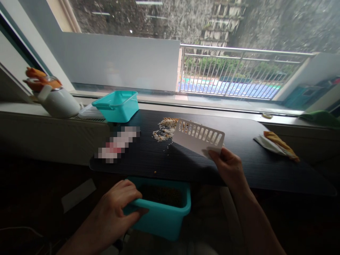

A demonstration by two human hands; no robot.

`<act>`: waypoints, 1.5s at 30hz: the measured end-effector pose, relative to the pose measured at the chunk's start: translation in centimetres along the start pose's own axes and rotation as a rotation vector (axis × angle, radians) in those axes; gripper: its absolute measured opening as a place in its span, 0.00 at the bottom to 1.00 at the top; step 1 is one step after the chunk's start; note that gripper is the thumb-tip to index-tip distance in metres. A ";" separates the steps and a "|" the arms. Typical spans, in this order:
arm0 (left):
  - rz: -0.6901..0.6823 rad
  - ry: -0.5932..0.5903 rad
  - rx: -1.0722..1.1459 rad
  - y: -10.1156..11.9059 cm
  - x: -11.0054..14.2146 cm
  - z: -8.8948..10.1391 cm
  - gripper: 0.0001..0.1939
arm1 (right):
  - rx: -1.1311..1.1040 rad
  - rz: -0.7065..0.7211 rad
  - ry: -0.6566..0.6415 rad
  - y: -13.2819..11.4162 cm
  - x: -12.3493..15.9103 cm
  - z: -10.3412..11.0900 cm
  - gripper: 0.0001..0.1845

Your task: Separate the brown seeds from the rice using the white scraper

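My left hand [119,200] grips the near left rim of a turquoise plastic bin [162,219], held below the table's front edge. Dark, grainy stuff lies inside that bin. In my right hand [230,164] is a white slotted scraper [195,141], pinched at its lower right corner and tilted above the table. Its row of slots runs along the upper edge. Behind and left of it, a pile of white grains mixed with yellow-brown kernels [166,128] lies on the dark table [148,156], partly hidden by the scraper. One stray kernel [155,172] sits near the front edge.
A second turquoise bin [119,106] stands at the table's back left, near a white mug-like container [60,101] with an orange top. A yellow-and-white cloth or packet [278,145] lies at right. A blurred-out item [117,145] is at left. The window sill borders the back.
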State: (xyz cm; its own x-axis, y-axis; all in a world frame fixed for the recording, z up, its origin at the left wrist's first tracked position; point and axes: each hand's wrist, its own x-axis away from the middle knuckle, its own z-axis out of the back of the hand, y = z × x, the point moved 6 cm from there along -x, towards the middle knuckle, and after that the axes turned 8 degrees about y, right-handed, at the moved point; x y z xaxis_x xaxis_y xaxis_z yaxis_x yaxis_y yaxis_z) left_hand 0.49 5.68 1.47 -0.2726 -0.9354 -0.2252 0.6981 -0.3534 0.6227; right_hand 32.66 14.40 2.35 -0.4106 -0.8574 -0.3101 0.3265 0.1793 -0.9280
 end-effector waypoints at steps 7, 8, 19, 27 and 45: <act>-0.003 0.016 -0.013 -0.4 0.1 0.3 0.06 | 0.033 -0.011 0.004 0.2 -0.2 0.1 0.16; -0.002 0.015 -0.015 -0.3 0.1 0.3 0.06 | 0.036 -0.011 0.007 0.2 -0.1 0.2 0.16; -0.035 0.041 -0.014 0.0 0.1 0.2 0.06 | 0.011 -0.035 0.106 0.0 2.1 2.1 0.14; -0.107 0.062 -0.017 0.9 -0.2 -0.2 0.04 | -0.014 -0.088 -0.051 0.0 9.1 4.2 0.13; -0.119 0.037 -0.025 0.7 -0.2 -0.5 0.04 | 0.202 0.122 0.086 -1.1 0.0 -0.8 0.12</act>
State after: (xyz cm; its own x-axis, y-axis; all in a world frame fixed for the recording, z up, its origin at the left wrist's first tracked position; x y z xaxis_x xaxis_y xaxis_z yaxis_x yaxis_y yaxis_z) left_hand 1.35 5.61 1.54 -0.3307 -0.8863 -0.3243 0.6785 -0.4621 0.5710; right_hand 31.64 14.53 3.18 -0.4256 -0.7896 -0.4419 0.5384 0.1715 -0.8250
